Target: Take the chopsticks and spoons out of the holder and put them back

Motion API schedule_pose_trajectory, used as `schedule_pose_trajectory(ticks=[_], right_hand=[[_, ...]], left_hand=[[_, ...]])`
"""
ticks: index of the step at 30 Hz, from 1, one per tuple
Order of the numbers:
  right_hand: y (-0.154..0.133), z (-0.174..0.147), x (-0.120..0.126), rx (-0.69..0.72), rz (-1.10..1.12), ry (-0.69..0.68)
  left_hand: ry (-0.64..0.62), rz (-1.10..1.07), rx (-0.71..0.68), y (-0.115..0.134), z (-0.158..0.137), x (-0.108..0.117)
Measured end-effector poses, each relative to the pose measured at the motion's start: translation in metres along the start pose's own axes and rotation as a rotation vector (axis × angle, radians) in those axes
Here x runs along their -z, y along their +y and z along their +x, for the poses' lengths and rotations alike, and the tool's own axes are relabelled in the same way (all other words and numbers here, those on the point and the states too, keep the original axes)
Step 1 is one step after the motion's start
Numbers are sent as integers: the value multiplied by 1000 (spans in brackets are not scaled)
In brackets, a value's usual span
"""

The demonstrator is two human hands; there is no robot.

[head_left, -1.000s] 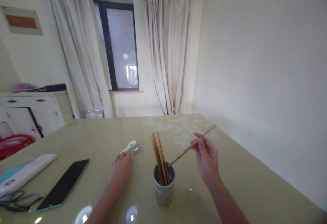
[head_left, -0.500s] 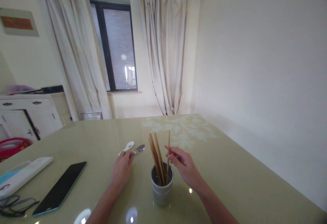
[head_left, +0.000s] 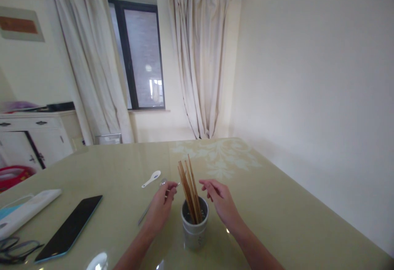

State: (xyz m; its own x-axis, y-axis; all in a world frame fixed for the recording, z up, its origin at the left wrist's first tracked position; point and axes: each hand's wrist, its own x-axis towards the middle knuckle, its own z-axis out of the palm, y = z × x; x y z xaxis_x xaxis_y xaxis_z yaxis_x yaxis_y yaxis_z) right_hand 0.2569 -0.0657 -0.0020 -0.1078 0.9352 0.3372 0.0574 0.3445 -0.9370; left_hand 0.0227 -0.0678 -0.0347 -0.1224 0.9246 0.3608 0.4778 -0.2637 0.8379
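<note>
A grey cup [head_left: 195, 232] stands on the table with several wooden chopsticks [head_left: 190, 192] leaning in it. My right hand [head_left: 222, 200] is just right of the chopsticks, fingers loosely curled and apart from them, holding nothing visible. To the cup's left, my left hand [head_left: 161, 206] has its thumb and fingers closed together; a small metallic glint shows at the fingertips, too small to name. A metal spoon [head_left: 144, 214] lies partly hidden behind that hand, its handle pointing toward me. Beyond it lies a white soup spoon [head_left: 151, 178] with a blue mark.
On the left of the table [head_left: 117, 179] are a black phone-like device [head_left: 69, 229], a white device [head_left: 30, 212] and glasses [head_left: 18, 249]. A white cabinet [head_left: 37, 138] and a red basin [head_left: 15, 175] stand beyond. A wall [head_left: 314, 97] runs along the right side.
My right hand has let go of a chopstick, which now leans left with the others in the cup. My left hand has moved right toward the cup; the metal spoon's handle now shows.
</note>
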Motion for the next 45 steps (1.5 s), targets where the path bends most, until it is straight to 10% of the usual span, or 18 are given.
schedule_pose_trajectory(ticks=[10, 16, 21, 31, 45], right_hand=[[13, -1, -26, -136, 284, -164], [-2, 12, 8, 15, 159, 281], [-16, 18, 50, 114, 291, 539], [-24, -5, 4, 59, 228, -9], [-13, -4, 5, 48, 182, 39]], left_hand=[[-245, -162, -21, 30, -18, -16], [-198, -56, -67, 22, -3, 2], [21, 576, -13, -14, 9, 37], [-144, 895, 49, -28, 3, 34], [-12, 215, 24, -1, -1, 7]])
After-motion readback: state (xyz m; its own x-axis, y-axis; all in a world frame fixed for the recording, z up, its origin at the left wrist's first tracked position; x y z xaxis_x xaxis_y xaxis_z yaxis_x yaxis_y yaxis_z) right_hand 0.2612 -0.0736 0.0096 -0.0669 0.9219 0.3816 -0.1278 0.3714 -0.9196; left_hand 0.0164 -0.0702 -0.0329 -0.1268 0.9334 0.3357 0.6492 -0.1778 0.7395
